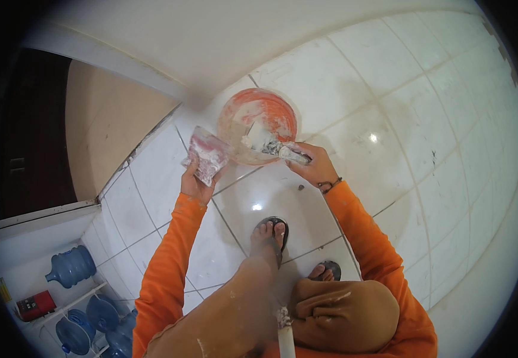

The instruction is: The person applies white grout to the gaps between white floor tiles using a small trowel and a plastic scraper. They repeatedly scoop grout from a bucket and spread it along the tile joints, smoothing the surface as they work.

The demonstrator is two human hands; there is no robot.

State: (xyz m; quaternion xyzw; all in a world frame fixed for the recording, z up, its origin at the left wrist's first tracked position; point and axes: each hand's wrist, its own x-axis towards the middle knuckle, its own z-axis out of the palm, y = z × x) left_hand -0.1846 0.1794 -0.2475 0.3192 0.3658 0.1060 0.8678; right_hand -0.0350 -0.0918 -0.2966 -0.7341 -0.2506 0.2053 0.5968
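My left hand (195, 184) grips a flat reddish square piece (209, 152), smeared with white paste; whether it is a board or a plastic float I cannot tell. My right hand (315, 166) is closed around the handle of a putty knife (265, 141), crusted with white and dark residue. Its blade points left, over the opening of a round orange basin (291, 117) on the tiled floor. White paste coats part of the basin's inside. The square piece is held just left of the basin, apart from the knife.
Glossy white tiles (384, 173) cover the floor, with a pale wall (169, 36) beyond. Left is a doorway with a dark door (32, 131). Blue water jugs (73, 267) and a red box (36, 306) sit at lower left. A pale stick (285, 337) rises between my legs.
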